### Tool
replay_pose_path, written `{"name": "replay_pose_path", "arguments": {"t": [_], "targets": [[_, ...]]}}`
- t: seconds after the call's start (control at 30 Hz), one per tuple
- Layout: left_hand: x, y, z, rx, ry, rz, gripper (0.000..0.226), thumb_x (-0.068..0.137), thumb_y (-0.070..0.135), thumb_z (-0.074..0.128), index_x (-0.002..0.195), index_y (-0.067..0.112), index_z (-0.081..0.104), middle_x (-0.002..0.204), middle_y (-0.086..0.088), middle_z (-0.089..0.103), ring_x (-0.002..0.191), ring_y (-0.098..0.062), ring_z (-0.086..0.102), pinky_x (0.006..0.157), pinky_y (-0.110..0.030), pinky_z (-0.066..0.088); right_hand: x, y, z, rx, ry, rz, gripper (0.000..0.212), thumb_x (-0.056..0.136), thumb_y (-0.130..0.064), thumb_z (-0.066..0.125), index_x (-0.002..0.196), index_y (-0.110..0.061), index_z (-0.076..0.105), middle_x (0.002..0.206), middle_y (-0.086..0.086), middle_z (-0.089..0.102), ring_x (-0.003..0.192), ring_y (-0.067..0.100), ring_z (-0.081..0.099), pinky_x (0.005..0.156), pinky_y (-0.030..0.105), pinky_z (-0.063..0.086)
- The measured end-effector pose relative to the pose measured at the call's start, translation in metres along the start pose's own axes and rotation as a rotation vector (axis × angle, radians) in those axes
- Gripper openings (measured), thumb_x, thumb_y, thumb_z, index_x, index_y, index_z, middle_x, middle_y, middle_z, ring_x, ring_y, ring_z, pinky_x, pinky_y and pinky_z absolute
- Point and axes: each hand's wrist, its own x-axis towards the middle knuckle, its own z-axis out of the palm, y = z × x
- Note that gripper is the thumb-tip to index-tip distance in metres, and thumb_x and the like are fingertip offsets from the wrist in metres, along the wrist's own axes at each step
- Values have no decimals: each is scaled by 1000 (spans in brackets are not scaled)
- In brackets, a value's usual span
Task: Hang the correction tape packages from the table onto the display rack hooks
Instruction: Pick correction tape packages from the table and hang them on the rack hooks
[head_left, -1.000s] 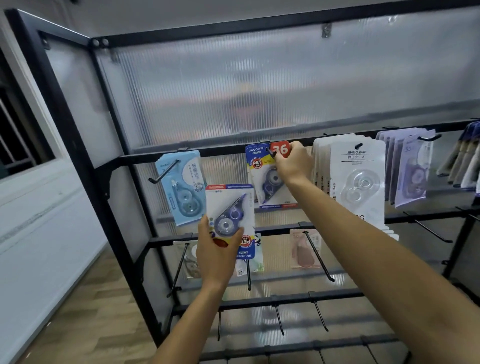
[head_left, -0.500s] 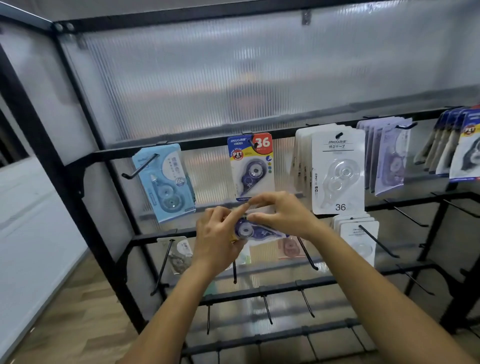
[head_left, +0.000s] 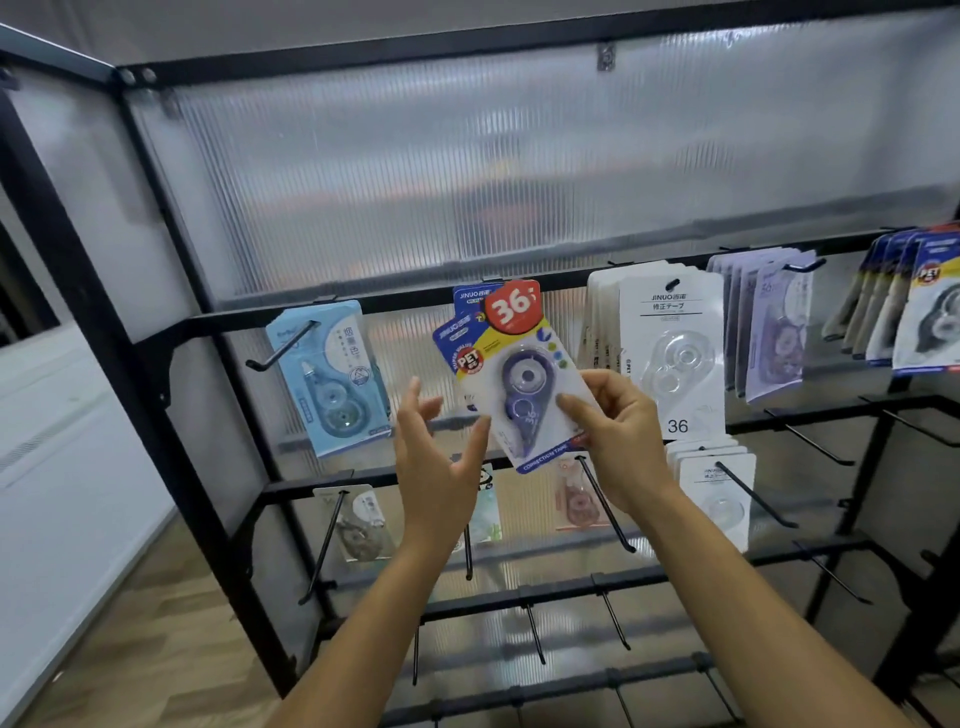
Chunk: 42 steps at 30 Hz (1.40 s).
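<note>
A black metal display rack (head_left: 171, 332) with a ribbed translucent back panel (head_left: 467, 171) stands on a wood-look floor (head_left: 145, 649). In front of its upper rail, the right hand (head_left: 621, 431) pinches a tilted correction tape package (head_left: 511, 374) by its right edge. The left hand (head_left: 434, 457) hovers just beside the package's lower left corner, fingers spread, holding nothing.

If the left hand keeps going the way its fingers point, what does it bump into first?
Probably the correction tape package that the right hand holds. The left hand has open fingers aimed up and right, almost at its lower edge, though the depth between them is unclear.
</note>
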Motion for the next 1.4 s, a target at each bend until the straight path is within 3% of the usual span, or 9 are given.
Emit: {"name": "replay_pose_path", "arguments": {"t": [0.13, 0.23, 0.4, 0.67, 0.77, 0.9, 1.17, 1.27, 1.4], "targets": [[-1, 4, 9, -47, -72, -30, 49, 86, 33, 65, 127, 12, 49, 93, 12, 60, 91, -12, 63, 69, -10, 48, -6, 7, 8, 96, 70, 46, 12, 89, -6, 60, 91, -17, 60, 80, -3, 70, 75, 13, 67, 59, 28, 55], [-5, 8, 14, -33, -89, 25, 37, 88, 25, 65, 119, 10, 53, 89, 8, 61, 80, -1, 61, 62, -3, 46, -7, 9, 12, 109, 79, 71, 11, 91, -6, 57, 94, -16, 57, 90, 4, 69, 82, 18, 68, 68, 33, 58], [-7, 10, 16, -1, -112, 79, 36, 90, 22, 64, 121, 7, 54, 80, 6, 62, 71, -2, 61, 61, -8, 47, -10, 11, 14, 111, 108, 134, 9, 94, -11, 54, 99, -18, 53, 101, 12, 66, 88, 22, 67, 69, 36, 58], [-11, 9, 18, -15, -109, 78, 33, 92, 22, 59, 122, 8, 56, 67, 9, 58, 62, -6, 57, 58, -15, 45, -12, 11, 17, 133, 122, 110, 8, 94, -10, 54, 99, -17, 53, 90, 3, 69, 79, 15, 70, 62, 28, 59], [-12, 9, 17, -29, -110, 60, 33, 93, 22, 56, 123, 7, 56, 70, 4, 62, 65, -12, 60, 60, -26, 51, -13, 10, 19, 133, 124, 109, 10, 94, -11, 54, 101, -17, 54, 95, 5, 68, 83, 17, 70, 64, 30, 60], [-14, 10, 16, -47, -96, 52, 28, 95, 22, 53, 120, 10, 56, 71, 5, 62, 63, -10, 59, 58, -22, 48, -12, 7, 22, 106, 134, 85, 11, 94, -10, 54, 100, -18, 57, 102, 12, 67, 90, 24, 69, 69, 32, 60], [-14, 2, 19, 2, -112, 26, 31, 96, 23, 53, 124, 10, 55, 84, 2, 65, 74, -12, 62, 67, -28, 52, -3, 16, 25, 17, 149, 131, 8, 95, -13, 53, 96, -19, 58, 93, 5, 69, 82, 16, 70, 62, 25, 58], [-9, -7, 22, 93, -128, -30, 41, 97, 31, 52, 134, 14, 46, 113, 3, 57, 103, -9, 54, 89, -26, 46, 16, 24, 29, -204, 207, 156, 11, 96, -19, 52, 88, -16, 59, 89, 9, 69, 82, 23, 68, 68, 38, 58], [-8, -14, 24, 175, -117, -68, 45, 96, 29, 53, 137, 13, 42, 122, -1, 52, 112, -8, 46, 94, -21, 35, 48, 29, 37, -406, 218, 202, 24, 97, -25, 49, 93, -4, 61, 91, 15, 67, 87, 31, 65, 80, 52, 53]]}}
